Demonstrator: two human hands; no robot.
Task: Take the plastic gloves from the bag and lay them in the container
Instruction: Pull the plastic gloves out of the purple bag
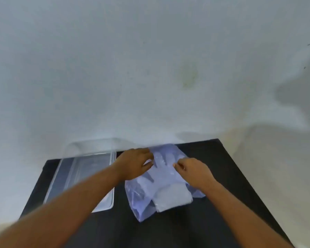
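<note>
Nearest you, both forearms reach in over the black tabletop (186, 233), and just short of your grips the folded end of the plastic gloves (172, 199) sticks out of the pale blue bag (141, 199), a whitish stack lying flat. Your right hand (195, 173) rests on top of the bag with its fingertips pinched narrow on the film; whether that grip has caught only the bag or a glove underneath, I cannot tell. Your left hand (134, 161) sits across from it on the bag's far left part, fingers curled down onto the plastic, looking closed on a fold of it, though blur hides the exact hold. The clear container (113, 176) lies just left of your left grip, and no gloves show in it, so the transfer appears not yet started.

Watch for these: thin film clings, so a pull from either grip may drag the whole bag along instead of freeing the gloves. The stack may also fan out or slide onto the tabletop if you lift from one corner only.

Beyond your grips, the bag's far edge melts into the pale wall (150, 68). The container's far rim is hard to trace too, and your left arm covers its near right corner.
</note>
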